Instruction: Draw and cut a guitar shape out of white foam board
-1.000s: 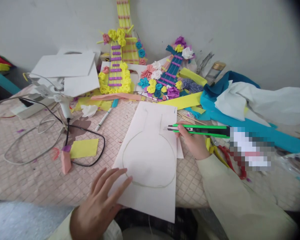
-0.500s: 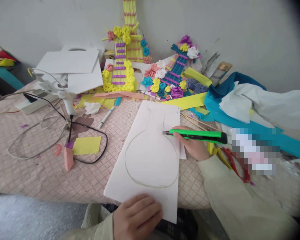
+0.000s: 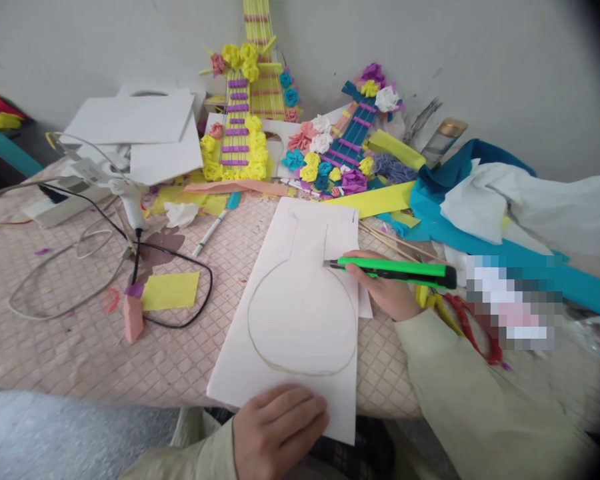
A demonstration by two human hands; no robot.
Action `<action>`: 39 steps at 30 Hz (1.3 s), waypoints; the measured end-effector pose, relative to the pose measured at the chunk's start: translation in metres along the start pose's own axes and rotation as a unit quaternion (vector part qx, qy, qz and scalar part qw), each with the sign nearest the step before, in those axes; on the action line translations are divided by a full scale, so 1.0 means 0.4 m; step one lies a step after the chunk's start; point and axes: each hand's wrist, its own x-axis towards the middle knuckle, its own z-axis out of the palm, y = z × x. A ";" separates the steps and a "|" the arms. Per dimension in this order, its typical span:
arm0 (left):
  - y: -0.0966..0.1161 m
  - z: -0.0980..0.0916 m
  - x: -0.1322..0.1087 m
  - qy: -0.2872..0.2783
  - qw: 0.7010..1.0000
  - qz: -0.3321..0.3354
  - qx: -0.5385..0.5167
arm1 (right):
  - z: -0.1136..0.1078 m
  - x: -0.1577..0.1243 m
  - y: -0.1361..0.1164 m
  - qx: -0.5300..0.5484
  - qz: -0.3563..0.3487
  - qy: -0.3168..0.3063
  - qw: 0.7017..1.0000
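Note:
A white board [image 3: 300, 333] lies over the table's front edge, with a round body and straight neck lines drawn on it in pencil. My right hand [image 3: 387, 290] grips a green utility knife [image 3: 400, 270]; its blade tip touches the board where the neck line meets the circle. On the board's near end rests my left hand [image 3: 283, 427], fingers together and slightly curled over the surface, its thumb side hidden. Whether it pinches the board's edge is not visible.
Decorated paper instruments [image 3: 237, 133] lean at the back. A glue gun [image 3: 133, 207] with looped cables stands left, near a yellow paper piece [image 3: 170, 291] and a marker [image 3: 210, 232]. At right are red scissors [image 3: 475, 330], thin sticks [image 3: 385, 237] and blue paper [image 3: 540, 267].
The view has shifted slightly, moving the background a little left. The knife blade has barely moved on the board, and both hands keep nearly the same positions.

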 end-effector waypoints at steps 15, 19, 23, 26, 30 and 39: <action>0.003 0.014 -0.017 -0.034 0.998 -0.009 0.060 | -0.003 0.000 -0.015 -0.014 -0.026 -0.024 0.999; 0.007 0.024 -0.024 -0.031 0.996 -0.013 0.088 | -0.003 0.003 -0.017 -0.026 -0.038 -0.030 0.998; 0.008 0.028 -0.026 -0.032 0.995 -0.016 0.097 | -0.005 0.009 -0.011 -0.044 -0.054 -0.041 0.997; 0.007 0.026 -0.026 -0.039 0.994 -0.015 0.099 | -0.006 0.009 -0.007 -0.048 -0.056 -0.038 0.997; 0.006 0.028 -0.027 -0.041 0.993 -0.014 0.111 | -0.009 0.008 -0.007 -0.049 -0.053 -0.035 0.997; 0.017 0.039 -0.033 -0.028 0.991 -0.035 0.125 | -0.027 0.011 -0.017 -0.045 -0.034 -0.050 0.997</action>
